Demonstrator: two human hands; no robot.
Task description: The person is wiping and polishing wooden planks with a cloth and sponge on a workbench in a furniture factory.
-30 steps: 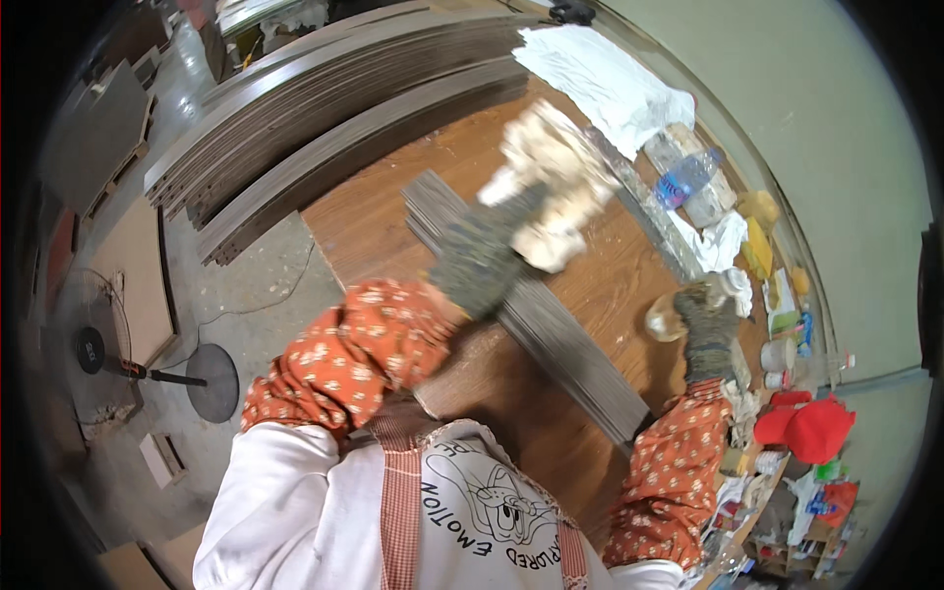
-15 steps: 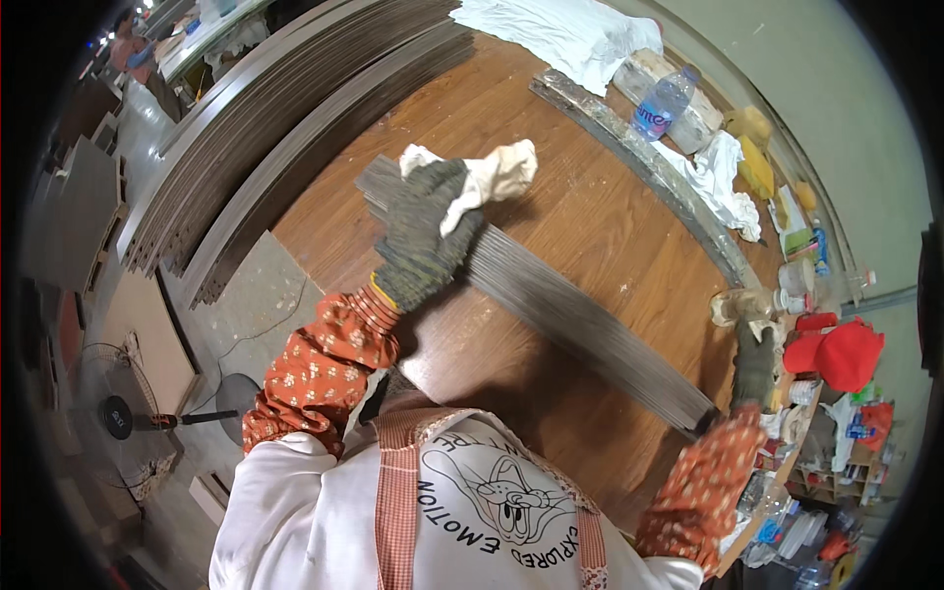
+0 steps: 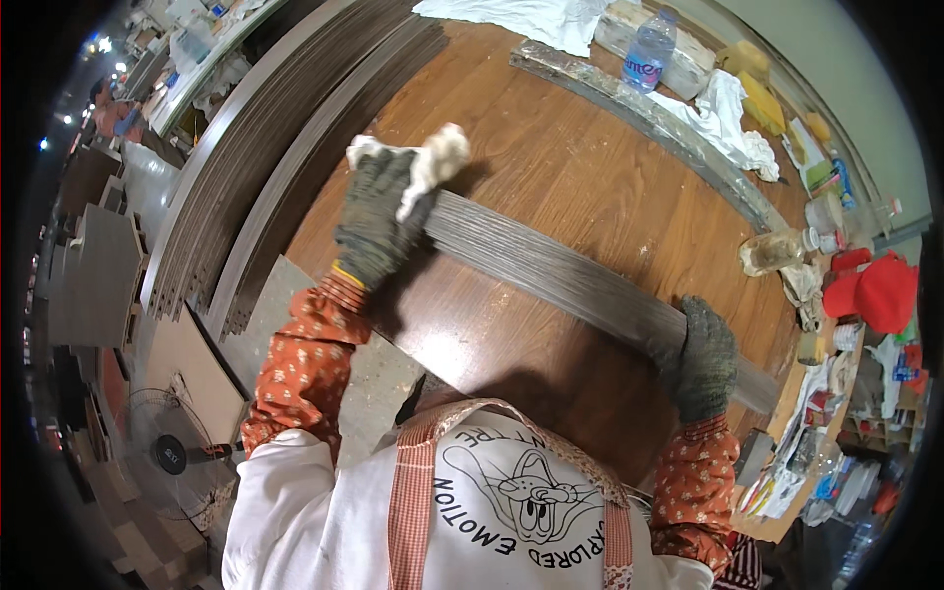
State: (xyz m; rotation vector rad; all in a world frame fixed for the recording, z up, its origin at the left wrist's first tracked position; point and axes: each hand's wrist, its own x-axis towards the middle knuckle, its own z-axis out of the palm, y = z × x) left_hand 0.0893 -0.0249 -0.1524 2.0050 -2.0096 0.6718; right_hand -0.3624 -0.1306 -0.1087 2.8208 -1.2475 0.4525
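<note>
A long, narrow grey wood-grain plank (image 3: 556,270) lies slantwise across the brown wood-grain tabletop (image 3: 580,162). My left hand (image 3: 379,216), in a dark knitted glove, is closed on a crumpled white cloth (image 3: 442,157) at the plank's far left end, which the hand and cloth hide. Near the other end, my right hand (image 3: 708,359) wears a matching glove and grips the plank, its fingers wrapped over the edge. A short piece of plank shows past that hand on the right.
Stacks of similar grey planks (image 3: 265,147) stand on the left. A stained bar (image 3: 649,123) runs along the far right. Beyond it are a water bottle (image 3: 649,49), white rags (image 3: 728,138), a glass jar (image 3: 772,253) and a red cap (image 3: 880,293). A fan (image 3: 169,454) stands lower left.
My right hand has come from beside the jar onto the plank and now grips it. My left hand with the cloth has shifted left and farther away. The whole view has also turned slightly.
</note>
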